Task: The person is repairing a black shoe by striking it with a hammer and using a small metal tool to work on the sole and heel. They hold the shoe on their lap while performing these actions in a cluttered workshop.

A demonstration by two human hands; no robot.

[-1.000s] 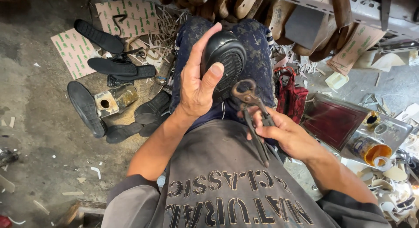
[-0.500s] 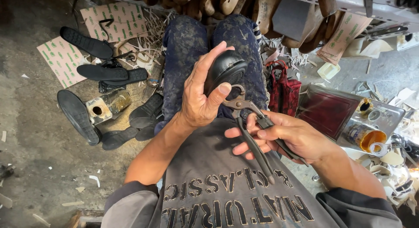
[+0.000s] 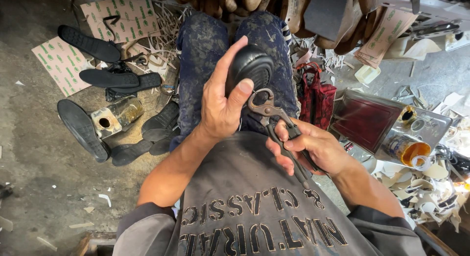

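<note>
Over a scrap-littered concrete floor (image 3: 34,153), the left hand (image 3: 220,106) grasps a black shoe (image 3: 249,70) above the lap, the right hand (image 3: 306,148) just below clenches metal pincers (image 3: 274,123) touching it, with green-printed cardboard sheets (image 3: 63,65) far left.

Black shoe (image 3: 250,70): mostly covered by the left hand (image 3: 223,101); only the rounded end shows, and the rest, below the palm, is out of sight.

Pincers (image 3: 267,109): handles buried inside the right hand (image 3: 308,150); whether the head bites the shoe edge cannot be told.

Above the shoe, wooden lasts (image 3: 235,0) are cut by the top edge. Right of the shoe, a glue tin (image 3: 405,149) sits on a tray (image 3: 431,126); contents unclear. Far right, the scrap heap (image 3: 431,192) runs off frame. Below the shoe, the person's shoulders leave the bottom edge.
</note>
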